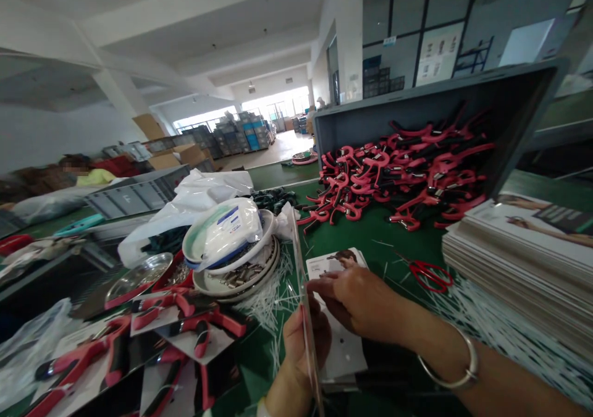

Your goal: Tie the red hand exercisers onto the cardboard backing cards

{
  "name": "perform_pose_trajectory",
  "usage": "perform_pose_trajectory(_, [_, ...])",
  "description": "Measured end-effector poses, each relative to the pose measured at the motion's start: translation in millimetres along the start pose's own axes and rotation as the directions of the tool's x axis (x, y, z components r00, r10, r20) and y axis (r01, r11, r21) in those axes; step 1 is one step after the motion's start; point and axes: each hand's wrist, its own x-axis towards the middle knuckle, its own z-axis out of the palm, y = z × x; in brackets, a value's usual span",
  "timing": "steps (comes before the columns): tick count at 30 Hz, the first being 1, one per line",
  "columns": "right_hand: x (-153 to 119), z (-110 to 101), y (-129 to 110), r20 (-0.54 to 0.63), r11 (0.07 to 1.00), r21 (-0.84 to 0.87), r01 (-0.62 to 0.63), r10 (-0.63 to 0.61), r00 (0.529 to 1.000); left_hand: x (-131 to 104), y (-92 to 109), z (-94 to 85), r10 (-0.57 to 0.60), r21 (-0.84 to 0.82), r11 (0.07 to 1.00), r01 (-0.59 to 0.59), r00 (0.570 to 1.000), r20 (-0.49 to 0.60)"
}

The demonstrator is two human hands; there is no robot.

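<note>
L hand (pixel 293 355) grips thin card (pixel 299 250), R hand (pixel 359 299) at its face

Landmark: grey bin (pixel 343 131), tipped on its side on green surface (pixel 370 235), approx. half full of pink-and-black pliers (pixel 370 173), some spilling out its mouth. Thin card is on near side of bin, a bit L of its opening, upright & seen edge-on. L hand's fingers closed on it, thumb on one face, rest on the other. R hand's fingers bent, tips up against card; can't tell if they pinch anything. Silver bangle (pixel 472 370) on R wrist. Printed card pile (pixel 343 343) lies under R hand, nearer than bin.

Also nr bin: red scissors (pixel 433 277) in front, white plastic strips (pixel 500 324) nearer still, tall card stack (pixel 482 250) at its R front corner. L of bin: stacked round trays w/ metal bits (pixel 238 275), clear plastic pack (pixel 236 225) on top. Further L & nearer than bin: carded pliers (pixel 231 321), overlapping. Person in yellow top (pixel 97 177) well off to bin's far L
</note>
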Motion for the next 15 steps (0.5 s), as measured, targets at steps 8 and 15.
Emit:
perform_pose_trajectory(8, [2,-8,-3,0.019,0.999,-0.02,0.041,-0.04,0.999,3,0,-10.7,0.089,0.052,0.995,-0.089,0.996,-0.004])
perform_pose_trajectory(15, [5,6,7,-0.056,0.994,0.097,-0.044,0.05,0.997,0,0,-2.3,0.026,0.13,0.991,-0.034,0.998,0.063])
